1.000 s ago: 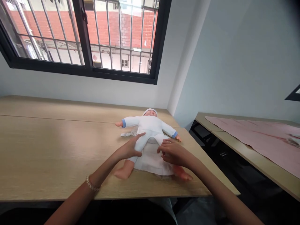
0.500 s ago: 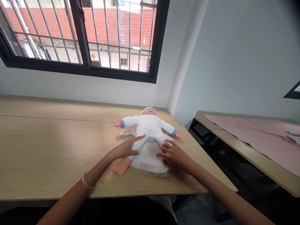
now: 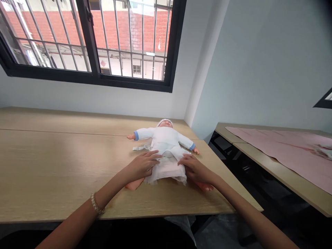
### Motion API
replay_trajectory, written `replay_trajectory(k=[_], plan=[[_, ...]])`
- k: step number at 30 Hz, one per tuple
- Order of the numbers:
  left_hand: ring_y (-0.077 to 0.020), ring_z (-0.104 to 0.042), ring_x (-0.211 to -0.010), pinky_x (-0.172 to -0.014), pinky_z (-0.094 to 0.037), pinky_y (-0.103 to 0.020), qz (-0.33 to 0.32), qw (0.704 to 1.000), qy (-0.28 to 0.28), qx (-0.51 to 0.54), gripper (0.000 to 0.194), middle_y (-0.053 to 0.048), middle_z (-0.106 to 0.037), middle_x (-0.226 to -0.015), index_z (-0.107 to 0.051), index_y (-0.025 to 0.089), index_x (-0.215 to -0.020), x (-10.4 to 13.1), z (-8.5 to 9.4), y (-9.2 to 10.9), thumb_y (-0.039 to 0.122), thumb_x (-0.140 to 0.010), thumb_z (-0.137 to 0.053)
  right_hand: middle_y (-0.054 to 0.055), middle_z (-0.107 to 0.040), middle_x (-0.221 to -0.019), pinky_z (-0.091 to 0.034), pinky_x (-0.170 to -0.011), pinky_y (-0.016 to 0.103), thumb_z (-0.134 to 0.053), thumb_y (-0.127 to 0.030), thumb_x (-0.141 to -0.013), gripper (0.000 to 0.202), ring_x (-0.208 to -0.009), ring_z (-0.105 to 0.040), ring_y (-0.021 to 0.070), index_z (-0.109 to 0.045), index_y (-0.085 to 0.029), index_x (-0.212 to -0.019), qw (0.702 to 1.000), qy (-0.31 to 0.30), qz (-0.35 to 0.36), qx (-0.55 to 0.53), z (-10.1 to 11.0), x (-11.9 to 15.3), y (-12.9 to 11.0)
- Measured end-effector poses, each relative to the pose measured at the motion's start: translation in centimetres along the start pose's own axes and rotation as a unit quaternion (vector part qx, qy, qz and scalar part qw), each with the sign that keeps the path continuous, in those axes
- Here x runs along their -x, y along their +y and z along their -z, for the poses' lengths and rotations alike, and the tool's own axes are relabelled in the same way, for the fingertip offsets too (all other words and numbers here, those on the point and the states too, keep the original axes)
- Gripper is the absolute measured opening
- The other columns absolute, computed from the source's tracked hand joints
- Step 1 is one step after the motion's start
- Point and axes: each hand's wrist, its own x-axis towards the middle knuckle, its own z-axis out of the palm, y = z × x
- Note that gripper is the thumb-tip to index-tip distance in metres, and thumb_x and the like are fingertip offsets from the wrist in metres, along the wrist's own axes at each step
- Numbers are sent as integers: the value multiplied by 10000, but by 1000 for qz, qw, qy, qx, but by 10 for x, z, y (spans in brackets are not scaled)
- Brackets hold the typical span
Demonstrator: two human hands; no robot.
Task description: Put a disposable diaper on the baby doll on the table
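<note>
A baby doll [image 3: 167, 136] in a white top with blue cuffs and a white cap lies on its back on the wooden table, its head toward the window. Between its spread legs a white diaper [image 3: 168, 167] is unfolded, its front part pointing toward me. My left hand [image 3: 142, 165] is closed on the diaper's left side, fingers bent over the material. On the opposite side, my right hand [image 3: 194, 167] pinches the diaper's edge close to the doll's hip. The doll's feet show below my hands; both thighs are mostly covered.
The wooden table [image 3: 64, 173] stands against the wall under a barred window [image 3: 129, 45]. To the right, past a dark gap, another table [image 3: 254, 155] carries a pink cloth [image 3: 285, 148] with a pale bundle on it.
Both hands have closed on the diaper's sides, with the left fingers no longer spread. The diaper's near edge has drawn up toward the doll, uncovering more of its right-side foot.
</note>
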Motion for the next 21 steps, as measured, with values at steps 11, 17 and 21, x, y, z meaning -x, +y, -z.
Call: replay_trajectory(k=[11, 17, 21], plan=[[-270, -541, -1278, -1017, -434, -424, -37, 998, 39, -27, 315, -79, -630, -1355, -693, 191, -1028, -14, -3, 5, 27, -929, -443, 83, -673, -1141, -368, -1128, 486, -438, -149, -888, 293, -1226, -545, 254, -620, -196, -1113, 994, 33, -30, -102, -8, 3, 14], [-276, -554, -1236, -1034, -433, -404, 18, 994, 73, 82, 394, -89, -656, -1301, -624, 238, -1309, -15, -3, -4, 223, -985, -400, 65, -656, -1016, -492, -859, 336, -468, -139, -844, 245, -946, -598, 203, -616, -195, -1031, 983, 99, -47, -147, -9, -2, 8], [-292, -596, -1098, -966, -478, -378, 78, 982, 90, 149, 353, -114, -680, -1108, -700, 216, -1141, -21, -4, -9, 303, -927, -434, 127, -591, -1175, -495, -901, 365, -446, -142, -868, 259, -1090, -582, 232, -608, -190, -1064, 976, 185, -41, -105, -14, -8, 8]])
